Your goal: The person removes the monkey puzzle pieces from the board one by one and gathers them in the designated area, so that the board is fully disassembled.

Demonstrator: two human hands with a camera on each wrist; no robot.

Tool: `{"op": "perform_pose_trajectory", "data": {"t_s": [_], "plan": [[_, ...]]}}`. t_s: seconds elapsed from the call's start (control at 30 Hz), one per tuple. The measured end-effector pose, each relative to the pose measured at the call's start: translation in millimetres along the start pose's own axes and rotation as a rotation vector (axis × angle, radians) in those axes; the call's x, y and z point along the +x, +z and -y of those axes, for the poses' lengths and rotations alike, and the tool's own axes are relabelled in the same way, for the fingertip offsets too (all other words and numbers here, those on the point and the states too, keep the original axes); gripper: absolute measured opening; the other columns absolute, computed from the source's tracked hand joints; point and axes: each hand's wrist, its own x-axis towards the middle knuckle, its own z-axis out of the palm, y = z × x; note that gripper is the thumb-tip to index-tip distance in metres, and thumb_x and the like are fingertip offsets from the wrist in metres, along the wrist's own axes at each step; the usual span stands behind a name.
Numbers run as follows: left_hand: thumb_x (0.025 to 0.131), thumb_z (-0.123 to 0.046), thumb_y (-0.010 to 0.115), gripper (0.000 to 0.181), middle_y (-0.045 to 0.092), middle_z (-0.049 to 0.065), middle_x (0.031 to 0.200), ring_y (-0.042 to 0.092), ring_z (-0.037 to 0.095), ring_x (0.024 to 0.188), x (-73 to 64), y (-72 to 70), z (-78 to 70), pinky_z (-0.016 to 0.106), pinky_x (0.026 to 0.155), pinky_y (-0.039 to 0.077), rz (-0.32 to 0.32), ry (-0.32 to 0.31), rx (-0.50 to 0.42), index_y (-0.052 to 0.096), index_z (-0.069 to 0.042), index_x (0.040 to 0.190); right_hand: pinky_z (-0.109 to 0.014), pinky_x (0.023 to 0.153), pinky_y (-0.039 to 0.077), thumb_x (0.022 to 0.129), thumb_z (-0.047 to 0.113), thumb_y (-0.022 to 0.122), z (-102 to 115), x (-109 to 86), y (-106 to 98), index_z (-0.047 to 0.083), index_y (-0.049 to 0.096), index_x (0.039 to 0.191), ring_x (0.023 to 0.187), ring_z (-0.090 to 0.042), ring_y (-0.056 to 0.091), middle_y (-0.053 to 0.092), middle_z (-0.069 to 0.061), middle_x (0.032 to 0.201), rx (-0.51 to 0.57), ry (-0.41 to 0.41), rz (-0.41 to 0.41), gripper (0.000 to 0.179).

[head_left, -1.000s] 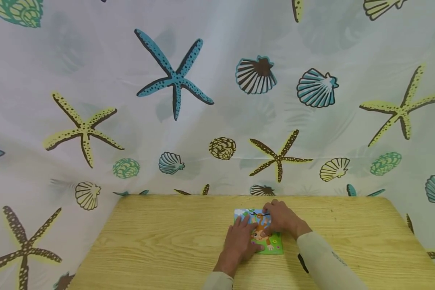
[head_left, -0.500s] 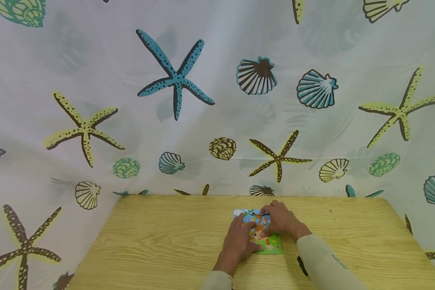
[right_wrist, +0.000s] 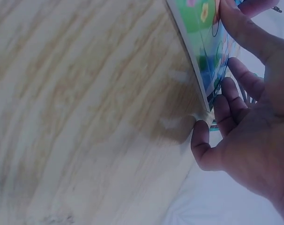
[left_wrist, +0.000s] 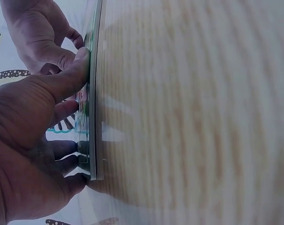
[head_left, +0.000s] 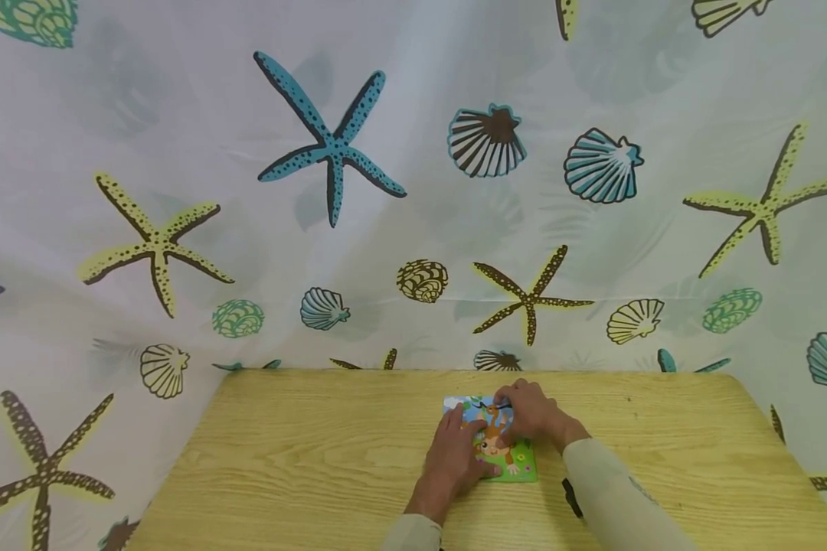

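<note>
A square picture puzzle (head_left: 524,461) with a cartoon monkey, blue sky and green grass lies flat on the table. Curved cut lines show on its face in the right wrist view. My left hand (head_left: 449,453) rests on its left side, fingertips and thumb touching the surface. Over the upper right part is my right hand (head_left: 534,413), its bent fingers near the far edge and its thumb on the monkey. In the right wrist view the little finger (right_wrist: 200,140) is down beside the puzzle's corner. Parts of the picture are hidden under both hands.
The light wood-grain table (head_left: 303,459) stretches out on both sides of the puzzle. A white curtain (head_left: 413,191) printed with starfish and shells hangs behind it and at the sides. A small dark object (head_left: 572,497) shows beside the right sleeve (head_left: 620,497).
My left fingers have drawn closer together and shifted slightly left on the puzzle. The right fingertips have edged a little left. The puzzle lies almost where it was.
</note>
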Motion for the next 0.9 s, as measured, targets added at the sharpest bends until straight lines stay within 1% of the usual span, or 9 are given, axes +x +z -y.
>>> {"op": "perform_pose_trajectory", "data": {"t_s": [0.2,0.3,0.37,0.53,0.67,0.77,0.9], "plan": [[0.071,-0.045,0.083,0.073,0.029,0.016,0.157,0.026,0.038,0.146,-1.5,-0.2,-0.3,0.05,0.114,0.036,0.002,0.002,-0.017,0.058,-0.015,0.133,-0.067,0.091,0.041,0.067,0.028,0.089,2.5,2.7,-2.9,0.016,0.061,0.114,0.118,-0.035,0.045,0.053,-0.006,0.116,0.036,-0.002,0.05,0.057],[0.071,-0.044,0.083,0.073,0.028,0.017,0.158,0.025,0.038,0.146,-2.8,-1.9,-2.1,0.052,0.114,0.035,0.003,0.003,-0.043,0.058,-0.015,0.133,-0.067,0.095,0.04,0.066,0.025,0.089,5.0,4.8,-5.4,0.015,0.059,0.115,0.119,-0.036,0.045,0.053,-0.007,0.118,0.041,0.014,0.087,0.058],[0.072,-0.043,0.083,0.073,0.028,0.017,0.158,0.025,0.038,0.146,-3.3,-2.5,-2.9,0.051,0.114,0.035,0.001,0.006,-0.046,0.058,-0.015,0.133,-0.065,0.096,0.041,0.066,0.023,0.089,6.0,6.7,-6.8,0.013,0.058,0.114,0.117,-0.036,0.046,0.053,-0.008,0.117,0.035,0.009,0.106,0.058],[0.071,-0.045,0.083,0.073,0.029,0.017,0.158,0.026,0.037,0.146,-2.9,-1.9,-2.3,0.05,0.114,0.035,-0.002,0.003,-0.026,0.058,-0.016,0.133,-0.056,0.098,0.044,0.065,0.02,0.09,8.5,12.3,-7.4,0.011,0.057,0.111,0.113,-0.034,0.046,0.053,-0.008,0.115,0.032,0.01,0.134,0.057],[0.071,-0.046,0.083,0.074,0.028,0.016,0.158,0.026,0.036,0.146,-1.8,-0.6,-0.9,0.049,0.115,0.034,0.005,-0.001,-0.012,0.058,-0.017,0.134,-0.053,0.098,0.045,0.063,0.019,0.09,9.5,16.1,-5.6,0.012,0.057,0.11,0.109,-0.031,0.046,0.052,-0.007,0.113,0.036,0.024,0.138,0.058],[0.072,-0.047,0.082,0.074,0.027,0.014,0.158,0.025,0.036,0.147,-1.5,0.2,-0.2,0.048,0.115,0.034,0.011,-0.005,-0.004,0.057,-0.018,0.135,-0.057,0.096,0.045,0.062,0.02,0.091,8.7,16.7,-4.5,0.013,0.057,0.109,0.108,-0.03,0.047,0.051,-0.006,0.113,0.024,0.029,0.127,0.059],[0.072,-0.048,0.081,0.074,0.027,0.013,0.159,0.025,0.035,0.147,-1.1,-0.2,0.1,0.048,0.115,0.035,0.012,-0.008,0.014,0.057,-0.019,0.136,-0.068,0.095,0.041,0.061,0.024,0.092,7.4,16.3,-3.2,0.015,0.057,0.108,0.109,-0.029,0.049,0.052,-0.004,0.114,0.014,0.035,0.109,0.06]]}}
